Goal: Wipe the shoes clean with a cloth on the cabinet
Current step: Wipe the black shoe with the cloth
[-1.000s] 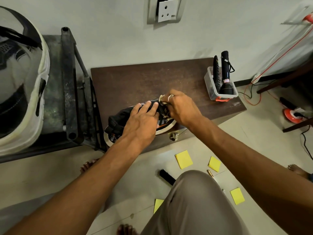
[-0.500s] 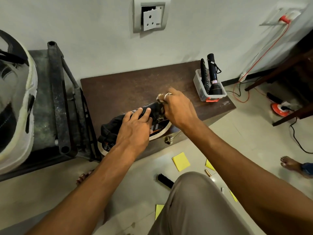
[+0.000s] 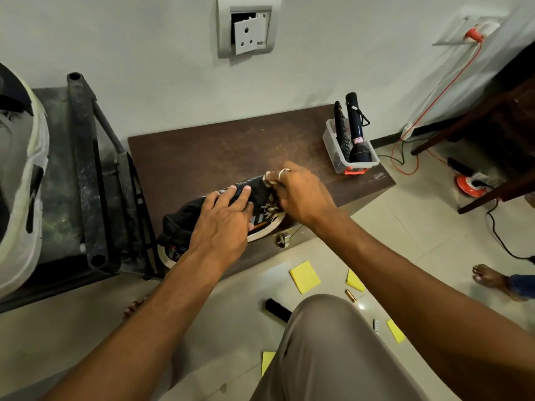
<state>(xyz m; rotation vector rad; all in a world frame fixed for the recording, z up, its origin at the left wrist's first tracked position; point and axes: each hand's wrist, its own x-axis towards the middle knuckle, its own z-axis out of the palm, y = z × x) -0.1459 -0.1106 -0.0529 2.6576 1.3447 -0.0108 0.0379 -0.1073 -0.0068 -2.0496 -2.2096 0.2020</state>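
My left hand [image 3: 223, 224] presses flat-fingered on the black white-soled shoe [image 3: 179, 218] — lying heel-left, toe-right — while my right hand [image 3: 304, 195] clenches the frayed pale cloth [image 3: 271, 210] against its toe.

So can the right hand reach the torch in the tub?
Probably yes. The torch stands up out of the tub, with bare cabinet between it and the right hand. That hand grips the cloth, though.
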